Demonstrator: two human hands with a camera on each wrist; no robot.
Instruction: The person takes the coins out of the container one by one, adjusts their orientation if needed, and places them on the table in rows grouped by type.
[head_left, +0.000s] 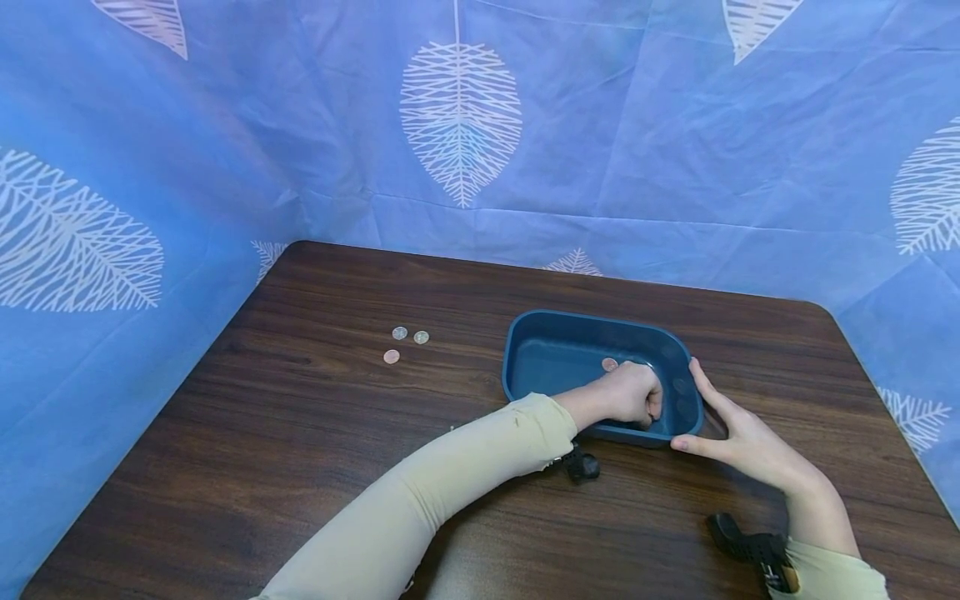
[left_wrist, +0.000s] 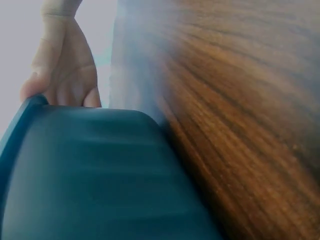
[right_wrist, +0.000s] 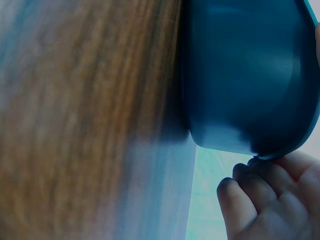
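A dark blue rectangular tray [head_left: 573, 321] with raised walls stands on the table. My left hand [head_left: 632, 392] reaches over its near wall, fingers curled down inside; whether they pinch anything is hidden. Beside the knuckles, a copper coin [head_left: 610, 364] lies in the tray. Spread around the right end, my right hand [head_left: 750, 442] holds the tray, thumb at the near corner and fingers along the end wall. In the left wrist view, the right hand [left_wrist: 70, 65] shows past the tray's outer wall [left_wrist: 100, 170]. Fingers [right_wrist: 240, 205] appear below the tray in the right wrist view.
Left of the tray, two silvery coins [head_left: 400, 332] and a copper-coloured coin [head_left: 392, 357] lie on the dark wooden table [head_left: 300, 433]. Blue cloth [head_left: 570, 150] with white leaf prints hangs behind and beside the table. Black wrist mounts [head_left: 750, 546] sit under both wrists.
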